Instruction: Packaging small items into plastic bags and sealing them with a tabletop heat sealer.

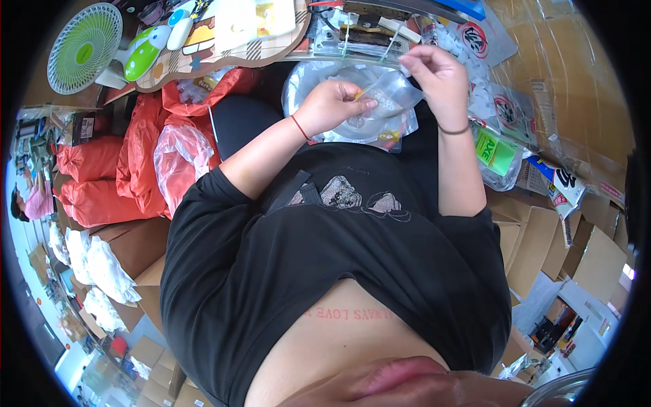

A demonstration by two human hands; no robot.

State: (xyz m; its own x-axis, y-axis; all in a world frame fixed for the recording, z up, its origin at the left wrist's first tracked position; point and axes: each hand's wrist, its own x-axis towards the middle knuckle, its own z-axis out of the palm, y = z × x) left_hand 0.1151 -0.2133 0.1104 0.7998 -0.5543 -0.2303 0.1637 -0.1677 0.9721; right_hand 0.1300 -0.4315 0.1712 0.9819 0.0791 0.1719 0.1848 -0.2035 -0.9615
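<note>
My left hand (332, 108) pinches a small clear plastic bag (401, 96) with yellow print between thumb and fingers. The bag stretches toward my right hand (441, 76), which is raised close beside its far end. The fingertips of my right hand are closed on a small white piece (405, 69), too small to name. Below both hands, in my lap, a large clear plastic-lined container (296, 85) holds more clear bags. Another packet with yellow and red print (389, 137) lies at its near edge.
A green and white fan (85, 53) stands on the table at far left. Red plastic bags (139, 152) are piled to the left. White pieces (480, 91) and a clear box with a green label (497, 154) sit on the right. Cardboard boxes (536, 237) stand behind.
</note>
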